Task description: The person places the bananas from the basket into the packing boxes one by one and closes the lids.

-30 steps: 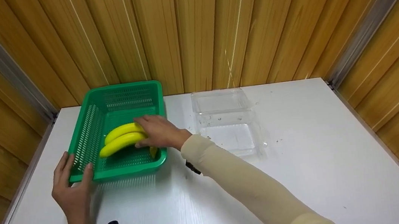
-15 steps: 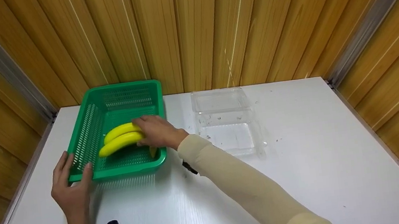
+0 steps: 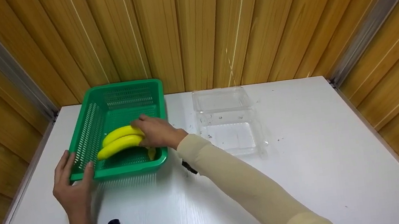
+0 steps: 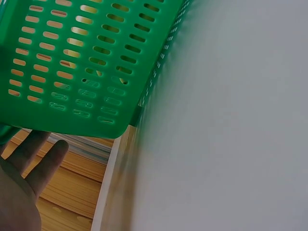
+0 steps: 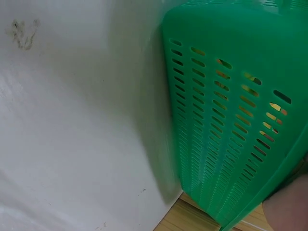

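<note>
Tho handheld, bananas (image 3: 121,144) farther L (slightly)

We hold our left hand (image 3: 72,192) with fingers (image 3: 67,170) extended and thumb (image 3: 87,174) spread away from them. Our right arm (image 3: 246,186) slants forward and leftward, and our right hand (image 3: 158,132) grips, palm down.

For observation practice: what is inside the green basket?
Inside the green basket, two yellow bananas show side by side, gripped by the right hand. The hand hides part of them; they cover some basket floor.
</note>
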`<state>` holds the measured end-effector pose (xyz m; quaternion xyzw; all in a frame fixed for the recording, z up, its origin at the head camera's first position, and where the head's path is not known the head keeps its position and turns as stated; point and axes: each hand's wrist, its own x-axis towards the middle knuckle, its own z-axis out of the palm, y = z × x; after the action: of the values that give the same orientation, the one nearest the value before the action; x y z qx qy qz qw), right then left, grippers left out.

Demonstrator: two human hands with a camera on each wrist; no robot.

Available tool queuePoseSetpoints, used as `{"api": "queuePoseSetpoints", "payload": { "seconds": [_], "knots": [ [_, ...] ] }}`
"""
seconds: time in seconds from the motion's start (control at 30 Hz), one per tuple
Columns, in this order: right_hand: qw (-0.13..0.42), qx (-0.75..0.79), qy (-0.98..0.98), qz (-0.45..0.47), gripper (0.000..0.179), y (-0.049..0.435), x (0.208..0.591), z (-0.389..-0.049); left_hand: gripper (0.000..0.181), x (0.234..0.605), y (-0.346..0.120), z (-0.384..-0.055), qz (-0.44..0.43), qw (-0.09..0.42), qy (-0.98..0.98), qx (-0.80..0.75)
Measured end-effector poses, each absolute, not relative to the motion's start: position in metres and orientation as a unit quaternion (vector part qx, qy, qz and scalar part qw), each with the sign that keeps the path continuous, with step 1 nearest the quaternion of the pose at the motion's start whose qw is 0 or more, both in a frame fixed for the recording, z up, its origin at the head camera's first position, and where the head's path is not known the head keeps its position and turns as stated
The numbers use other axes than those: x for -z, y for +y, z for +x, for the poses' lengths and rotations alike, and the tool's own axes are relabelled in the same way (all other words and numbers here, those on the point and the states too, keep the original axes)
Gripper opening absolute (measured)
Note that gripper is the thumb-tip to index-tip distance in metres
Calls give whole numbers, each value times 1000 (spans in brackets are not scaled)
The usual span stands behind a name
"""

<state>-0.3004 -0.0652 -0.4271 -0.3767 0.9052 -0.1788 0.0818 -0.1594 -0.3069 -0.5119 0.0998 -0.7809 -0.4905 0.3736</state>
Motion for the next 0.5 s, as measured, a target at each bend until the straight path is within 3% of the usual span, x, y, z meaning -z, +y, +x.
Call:
{"api": "queuePoseSetpoints", "payload": {
  "seconds": [0.2, 0.5],
  "knots": [
    [80, 170, 912, -364, 66, -68, 430, -298, 53, 514, -305, -161, 101, 373, -779, 494],
    [73, 176, 913, -360, 60, -74, 433, -297, 53, 512, -308, -159, 95, 381, -775, 495]
  ]
}}
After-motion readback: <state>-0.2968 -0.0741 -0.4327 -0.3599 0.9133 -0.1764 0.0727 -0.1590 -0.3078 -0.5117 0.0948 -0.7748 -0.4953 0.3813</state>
